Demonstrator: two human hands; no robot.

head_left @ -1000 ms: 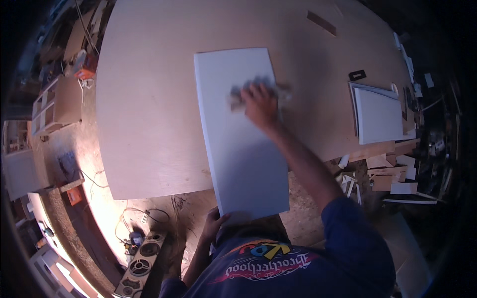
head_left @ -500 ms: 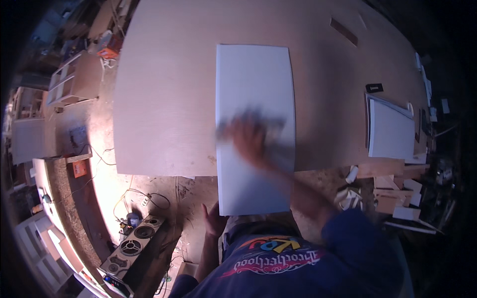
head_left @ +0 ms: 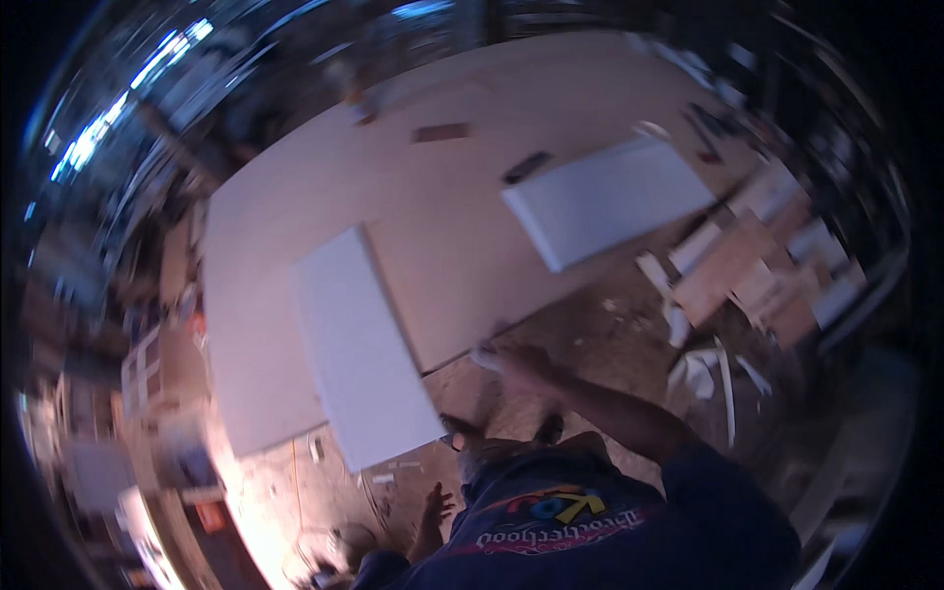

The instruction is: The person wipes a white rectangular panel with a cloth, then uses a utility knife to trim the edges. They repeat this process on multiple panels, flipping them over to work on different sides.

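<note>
A panel (head_left: 364,344) overhangs the near edge of the worktop (head_left: 256,305). The left hand (head_left: 437,505) has fingers apart; the right hand (head_left: 511,361), too blurred to tell.

Large multicoloured letters (head_left: 558,503), a line of pale ornate script (head_left: 560,532), both on a dark blue shirt (head_left: 688,526)

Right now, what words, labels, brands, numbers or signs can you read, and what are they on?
Dark blue shirt: big colourful letters, upside down; I won't copy out printed words.
Same shirt: smaller, pale, fancy lettering, also upside down; not copied either.
Small black object on the table: too blurred to read anything.
Long white panel: no writing I can make out.
</note>
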